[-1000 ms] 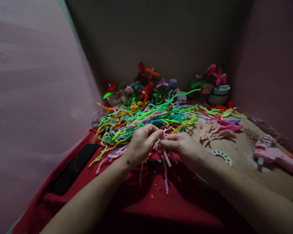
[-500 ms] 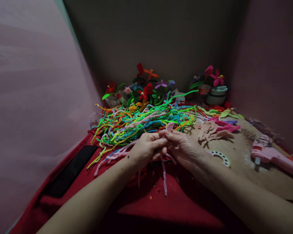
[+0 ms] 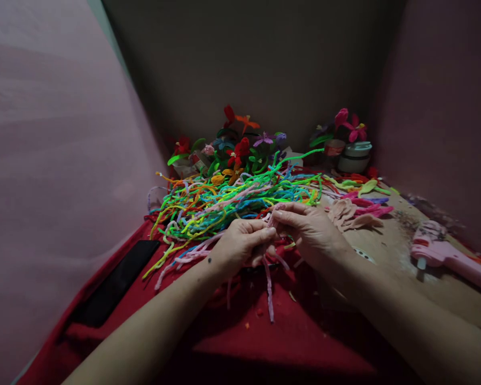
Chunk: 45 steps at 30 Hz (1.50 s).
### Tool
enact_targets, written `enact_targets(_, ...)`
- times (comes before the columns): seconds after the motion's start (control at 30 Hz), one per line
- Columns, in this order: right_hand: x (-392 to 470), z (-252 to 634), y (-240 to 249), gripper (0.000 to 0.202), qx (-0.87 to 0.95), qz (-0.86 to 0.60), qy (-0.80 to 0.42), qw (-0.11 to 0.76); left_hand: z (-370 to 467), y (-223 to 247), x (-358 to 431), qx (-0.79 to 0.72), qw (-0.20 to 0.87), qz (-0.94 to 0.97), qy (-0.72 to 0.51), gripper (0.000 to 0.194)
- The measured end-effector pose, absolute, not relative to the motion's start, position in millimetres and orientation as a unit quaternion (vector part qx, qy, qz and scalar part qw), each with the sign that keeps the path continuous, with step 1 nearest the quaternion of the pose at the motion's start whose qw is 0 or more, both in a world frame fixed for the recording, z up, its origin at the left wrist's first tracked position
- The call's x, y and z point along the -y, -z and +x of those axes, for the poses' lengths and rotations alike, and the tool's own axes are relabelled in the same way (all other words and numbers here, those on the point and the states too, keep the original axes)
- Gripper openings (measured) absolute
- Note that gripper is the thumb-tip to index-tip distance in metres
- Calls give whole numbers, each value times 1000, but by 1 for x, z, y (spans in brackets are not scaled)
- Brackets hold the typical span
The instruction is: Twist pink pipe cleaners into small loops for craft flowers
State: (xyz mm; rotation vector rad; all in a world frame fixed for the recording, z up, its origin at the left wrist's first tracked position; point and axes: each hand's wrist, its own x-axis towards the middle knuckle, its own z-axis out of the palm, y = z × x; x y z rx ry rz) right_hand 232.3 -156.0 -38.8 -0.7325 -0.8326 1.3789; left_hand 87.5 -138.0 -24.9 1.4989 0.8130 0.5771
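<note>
My left hand [image 3: 242, 241] pinches a small pink pipe-cleaner piece [image 3: 273, 215] near the middle of the view. At the piece's upper end, the thumb and fingers of my right hand [image 3: 312, 230] are closed on it. Fingers hide much of its shape. Below my hands, loose pink pipe cleaners [image 3: 269, 294] lie over the red cloth [image 3: 280, 342]. Just beyond is a tangled pile of coloured pipe cleaners [image 3: 228, 200].
Pipe-cleaner flowers [image 3: 238, 152] stand at the back, near a lidded jar [image 3: 355, 156]. On the right, a brown board [image 3: 401, 283] carries beige petal shapes [image 3: 344, 214] and a pink glue gun [image 3: 436, 248]. A black phone-like slab [image 3: 118, 280] lies left.
My right hand has shifted up and its fingers now cover the top of the pink piece. My left hand stays almost in place. The white holed ring is now mostly hidden behind my right wrist.
</note>
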Motion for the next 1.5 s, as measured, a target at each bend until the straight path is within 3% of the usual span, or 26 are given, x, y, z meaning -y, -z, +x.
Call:
enact_targets(0.2, 156, 234, 39, 14, 377, -326, -590, 636, 84, 21, 137, -399, 593, 655, -243, 20)
enact_targets(0.6, 152, 233, 46, 18, 404, -372, -542, 636, 82, 16, 138, -329, 615, 630, -342, 20)
enact_targets(0.87, 157, 228, 43, 14, 422, -344, -561, 623, 86, 26, 135, -376, 616, 623, -302, 23)
enact_targets(1.1, 161, 224, 43, 15, 458, -350, -559, 596, 87, 26, 136, -379, 643, 610, -268, 13)
enact_targets(1.27, 161, 224, 42, 13, 431, -340, -598, 584, 90, 27, 135, -340, 687, 571, -294, 5)
enact_targets(1.5, 159, 226, 43, 13, 432, -359, -580, 590, 88, 27, 134, -322, 693, 577, -290, 9)
